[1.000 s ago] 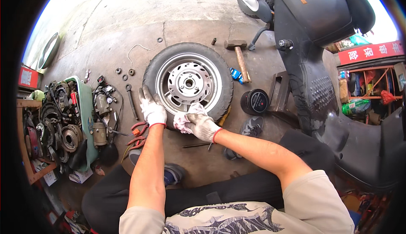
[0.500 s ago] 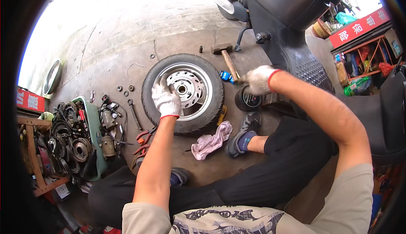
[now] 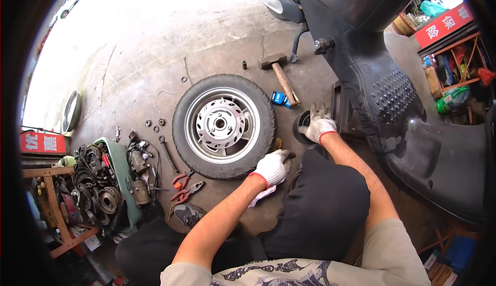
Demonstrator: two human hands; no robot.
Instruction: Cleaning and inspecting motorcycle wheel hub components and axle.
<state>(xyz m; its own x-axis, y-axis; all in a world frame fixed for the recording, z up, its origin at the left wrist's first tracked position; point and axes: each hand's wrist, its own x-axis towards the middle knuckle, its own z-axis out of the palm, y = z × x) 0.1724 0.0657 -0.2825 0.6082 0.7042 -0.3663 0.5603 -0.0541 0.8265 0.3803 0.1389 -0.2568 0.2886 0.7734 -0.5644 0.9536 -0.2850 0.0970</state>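
Observation:
My left hand (image 3: 274, 168), in a white glove with dark-smudged fingertips, is beside the lower right edge of a scooter wheel (image 3: 181, 151). Its fingers are bent together, and whatever they hold is hidden. Partly beneath that wrist lies a pink cloth (image 3: 262, 196). To the right, my gloved right hand (image 3: 319, 124) grips the top of a round black tub (image 3: 301, 137), covering much of it. The wheel lies flat, with its silver rim and slotted brake disc (image 3: 206, 123) facing up.
A hammer (image 3: 282, 81) and a small blue box (image 3: 279, 99) lie beyond the tub. Pliers (image 3: 186, 193), a wrench (image 3: 168, 154) and small rings sit left of the wheel. A green bin (image 3: 124, 182) holds metal parts. A black scooter (image 3: 372, 74) stands at right.
My left hand has left the wheel's disc and moved right and toward me, over the cloth. My right hand has come down from near the hammer handle onto the tub.

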